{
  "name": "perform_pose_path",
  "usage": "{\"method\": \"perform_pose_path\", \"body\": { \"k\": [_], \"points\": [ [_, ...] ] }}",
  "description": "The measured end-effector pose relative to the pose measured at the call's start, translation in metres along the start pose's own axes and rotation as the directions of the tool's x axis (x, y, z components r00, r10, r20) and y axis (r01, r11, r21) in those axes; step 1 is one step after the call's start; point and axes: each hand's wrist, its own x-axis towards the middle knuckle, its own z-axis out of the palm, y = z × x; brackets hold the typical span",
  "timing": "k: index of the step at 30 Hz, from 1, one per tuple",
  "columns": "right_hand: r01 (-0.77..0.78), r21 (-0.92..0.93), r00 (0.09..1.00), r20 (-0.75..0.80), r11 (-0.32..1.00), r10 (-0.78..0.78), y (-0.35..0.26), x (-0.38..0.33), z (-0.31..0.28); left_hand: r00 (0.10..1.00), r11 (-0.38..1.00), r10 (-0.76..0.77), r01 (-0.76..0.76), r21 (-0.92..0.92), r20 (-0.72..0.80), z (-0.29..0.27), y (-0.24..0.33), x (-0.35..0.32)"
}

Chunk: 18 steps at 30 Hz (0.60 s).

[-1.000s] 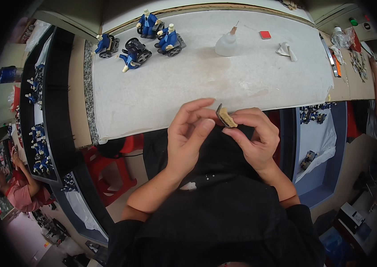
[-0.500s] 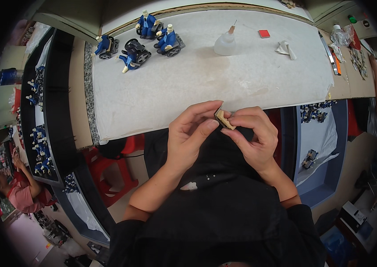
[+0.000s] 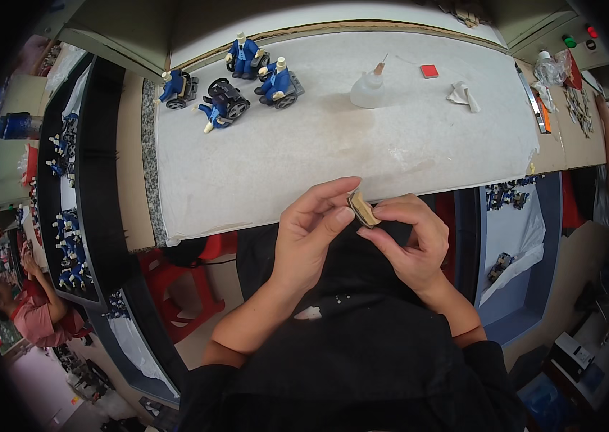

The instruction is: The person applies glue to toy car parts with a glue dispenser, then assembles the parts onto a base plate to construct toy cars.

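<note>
Piece [image 3: 365, 208] held at the near edge of the table [image 3: 268, 158]

A black tray [image 3: 96, 173] with small blue figures stands far left. Four wheelchair figures [image 3: 245, 57] are on the table's left part, one tipped over. The left hand [image 3: 308, 234] has its grip bent round the piece's dark side, thumb and fingers pinching it. Behind stands a bottle [image 3: 367, 95] with a needle tip. The right hand [image 3: 417, 234] has its grip pinching the tan side. Farther back lie a red square [image 3: 429, 71] and, right of it, crumpled tissue [image 3: 464, 96].
</note>
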Motion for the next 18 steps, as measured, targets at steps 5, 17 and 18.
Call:
{"method": "perform_pose_path", "body": {
  "k": [5,17,18],
  "points": [
    [0.013,0.013,1.0,-0.008,1.0,-0.013,-0.0009,0.0002,0.0005,1.0,1.0,0.017,-0.017,0.015,0.004,0.0,0.0006,-0.0003],
    [-0.46,0.701,0.871,0.236,0.545,0.432,0.0032,-0.0059,-0.0063,0.932,0.768,0.331,-0.357,0.531,0.148,-0.004,0.0047,0.0018],
    [-0.476,0.732,0.862,0.28,0.487,0.422,0.0038,-0.0066,-0.0068,0.932,0.768,0.331,-0.357,0.531,0.148,-0.0029,0.0048,0.0011]
  ]
}}
